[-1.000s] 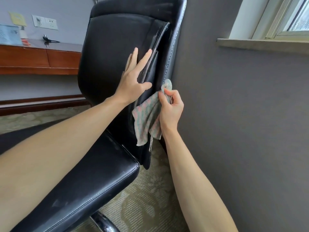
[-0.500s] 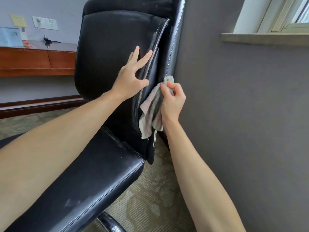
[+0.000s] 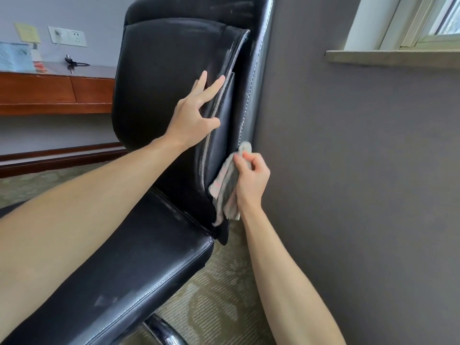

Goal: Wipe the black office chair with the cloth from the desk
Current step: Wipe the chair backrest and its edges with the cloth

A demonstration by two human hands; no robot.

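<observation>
- Your right hand [image 3: 251,181] has slid down the side of the black leather office chair [image 3: 161,83] since a second ago. It went from about mid-backrest to near the lower end, taking the crumpled pink-and-grey cloth [image 3: 225,188] along.
- Your left hand [image 3: 193,118] has kept its place on the backrest cushion.
- That left hand lies flat and open, fingers straight and spread, pointing toward one o'clock. Its thumb reaches toward three o'clock across the piped cushion edge. It holds nothing and only presses the leather.
- Your right hand, at five o'clock from the left hand, is curled around the top of the cloth. Thumb and fingers pinch it against the chair's stitched side edge.
- The cloth hangs from that grip toward seven o'clock, its loose end against the lower backrest just above the seat's rear corner.
- The chair stands close against the plain grey wall [image 3: 361,170] at three o'clock; you cannot tell whether they touch.
- A red-brown wooden desk [image 3: 49,93] sits at nine o'clock, well apart from the cloth, with a black plug and cable [image 3: 72,61] on top.
- A white wall socket plate [image 3: 67,36] shows at ten o'clock, above the desk.
- A pale stone window sill [image 3: 390,58] runs at two o'clock.
- Patterned olive carpet [image 3: 219,295] lies at six o'clock.
</observation>
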